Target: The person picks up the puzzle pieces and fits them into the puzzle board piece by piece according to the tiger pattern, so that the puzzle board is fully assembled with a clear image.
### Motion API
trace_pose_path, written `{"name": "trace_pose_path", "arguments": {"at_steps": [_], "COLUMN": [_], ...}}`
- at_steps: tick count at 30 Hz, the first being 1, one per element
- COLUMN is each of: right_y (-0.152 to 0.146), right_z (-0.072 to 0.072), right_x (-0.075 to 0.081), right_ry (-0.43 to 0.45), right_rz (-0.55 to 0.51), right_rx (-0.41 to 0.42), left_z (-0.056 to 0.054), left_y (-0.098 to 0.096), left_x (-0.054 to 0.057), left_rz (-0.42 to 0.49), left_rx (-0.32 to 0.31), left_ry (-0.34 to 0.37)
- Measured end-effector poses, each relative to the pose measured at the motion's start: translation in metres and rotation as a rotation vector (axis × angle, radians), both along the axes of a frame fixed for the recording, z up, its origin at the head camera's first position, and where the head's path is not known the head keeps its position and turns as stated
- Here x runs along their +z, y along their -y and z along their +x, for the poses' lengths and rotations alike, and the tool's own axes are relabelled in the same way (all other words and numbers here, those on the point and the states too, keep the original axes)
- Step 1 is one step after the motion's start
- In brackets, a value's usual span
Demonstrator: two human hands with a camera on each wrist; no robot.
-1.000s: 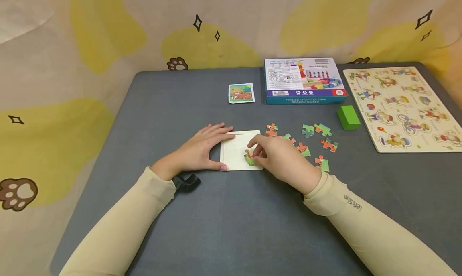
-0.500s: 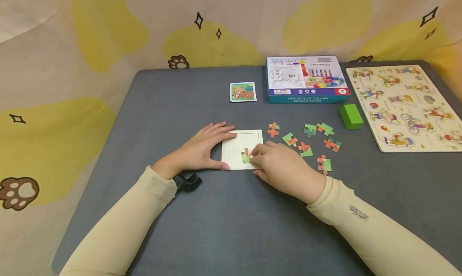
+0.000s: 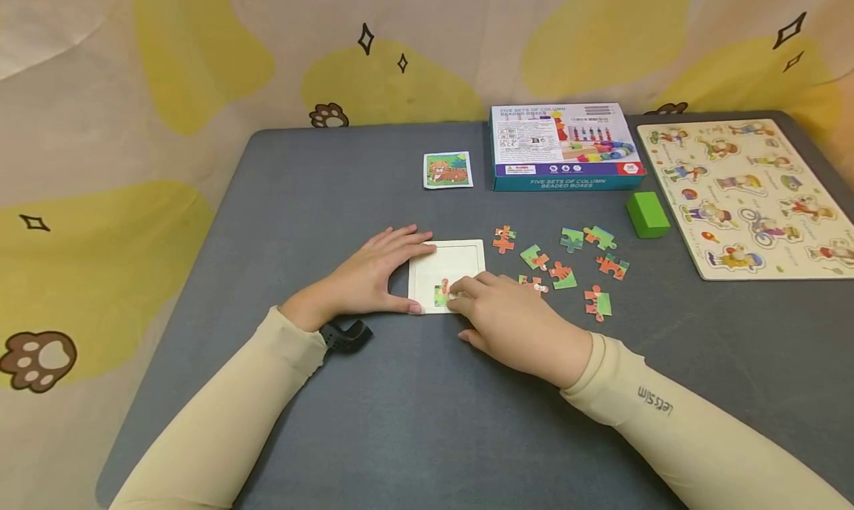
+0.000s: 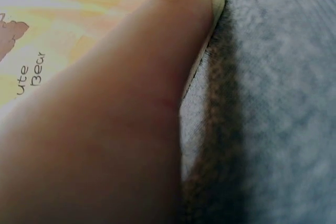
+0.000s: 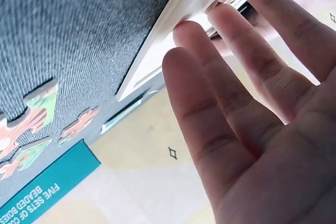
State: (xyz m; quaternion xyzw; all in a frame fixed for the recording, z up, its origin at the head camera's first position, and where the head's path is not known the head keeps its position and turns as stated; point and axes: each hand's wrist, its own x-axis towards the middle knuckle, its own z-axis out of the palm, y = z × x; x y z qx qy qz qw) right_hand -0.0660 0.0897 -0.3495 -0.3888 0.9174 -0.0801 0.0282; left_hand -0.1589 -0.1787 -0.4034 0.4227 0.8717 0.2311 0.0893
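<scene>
Has L hand [image 3: 367, 279] & R hand [image 3: 517, 325] apart, at opp. sides of white tray [image 3: 454, 262], on dk. gray table [image 3: 373, 428]. Rests L hand on tray's L edge w/ fingers straight & spread, thumb at near L corner. Touches puzzle pc. [image 3: 441, 296] w/ R fingertips, fingers approx. straight, thumb off tray by near R corner. Has said pc. inside tray, toward near side, abt. midway across, partly hidden by fingers; can't tell if fully flat. Has 8 loose pcs. [image 3: 603, 304] scattered R of tray, one partly hidden behind R hand. Past tray, has animal card [image 3: 448, 170]; to card's R, toy box [image 3: 527, 150], w/ green block [image 3: 647, 215] by its near R corner & pic. board [image 3: 787, 271] just beside block.
</scene>
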Motion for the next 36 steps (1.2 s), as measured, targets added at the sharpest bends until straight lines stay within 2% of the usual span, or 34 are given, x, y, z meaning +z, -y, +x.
{"name": "trace_pose_path", "arguments": {"at_steps": [4, 11, 22, 27, 36], "right_y": [0.001, 0.005, 0.009, 0.009, 0.009], "right_z": [0.003, 0.005, 0.007, 0.007, 0.007], "right_x": [-0.001, -0.004, -0.012, -0.012, -0.011], "right_ry": [-0.014, -0.016, -0.028, -0.006, 0.023], "right_rz": [0.028, 0.035, 0.020, 0.028, 0.025], "right_rx": [-0.016, 0.003, 0.043, 0.051, 0.059], "left_z": [-0.003, -0.008, -0.005, -0.004, -0.006], "left_y": [0.005, 0.011, 0.011, 0.012, 0.013], "left_x": [0.001, 0.001, 0.003, 0.003, 0.002], "left_rz": [0.013, 0.044, 0.051, 0.070, 0.076], "left_rx": [-0.024, -0.016, -0.038, -0.068, -0.069], "left_ry": [0.028, 0.041, 0.038, 0.024, 0.031]}}
